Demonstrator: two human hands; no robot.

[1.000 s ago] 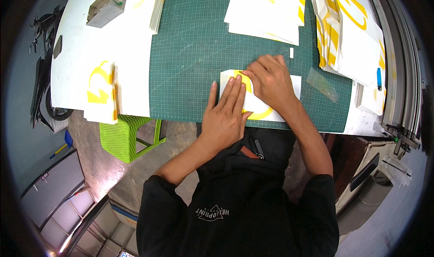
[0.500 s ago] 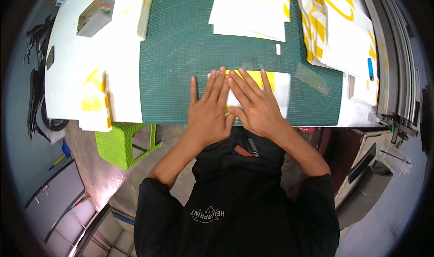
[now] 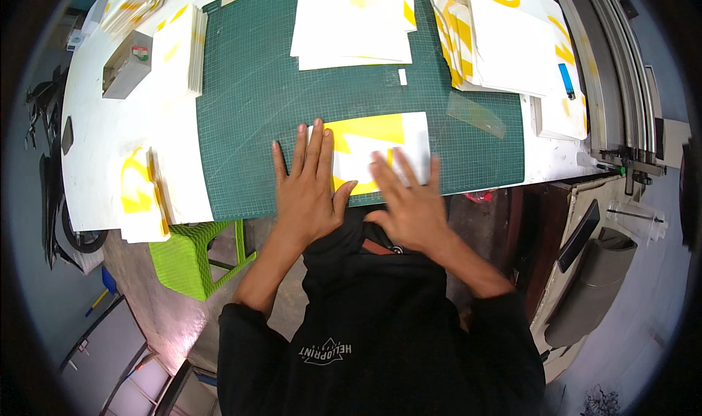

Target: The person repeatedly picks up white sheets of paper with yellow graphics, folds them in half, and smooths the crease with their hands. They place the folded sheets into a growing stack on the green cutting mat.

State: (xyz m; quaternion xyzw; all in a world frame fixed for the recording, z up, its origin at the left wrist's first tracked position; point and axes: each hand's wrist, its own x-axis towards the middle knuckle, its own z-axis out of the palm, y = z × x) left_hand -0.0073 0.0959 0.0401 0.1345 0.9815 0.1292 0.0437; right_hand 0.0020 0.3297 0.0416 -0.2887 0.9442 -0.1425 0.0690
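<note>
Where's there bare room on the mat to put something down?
The green mat is bare left of the left hand, up to the mat's left edge, and between the white sheets and the yellow-and-white piece, save a small white scrap. It's crowded at upper right: a folded stack and a clear strip.

White readable lettering (image 3: pixel 325 353) with an angular outlined emblem (image 3: pixel 328 342) stands upside down on the black fabric shirt (image 3: pixel 395 313). The grey open rectangular box (image 3: pixel 129 78) bears a small red-and-green label (image 3: pixel 140 52), too small to read.
</note>
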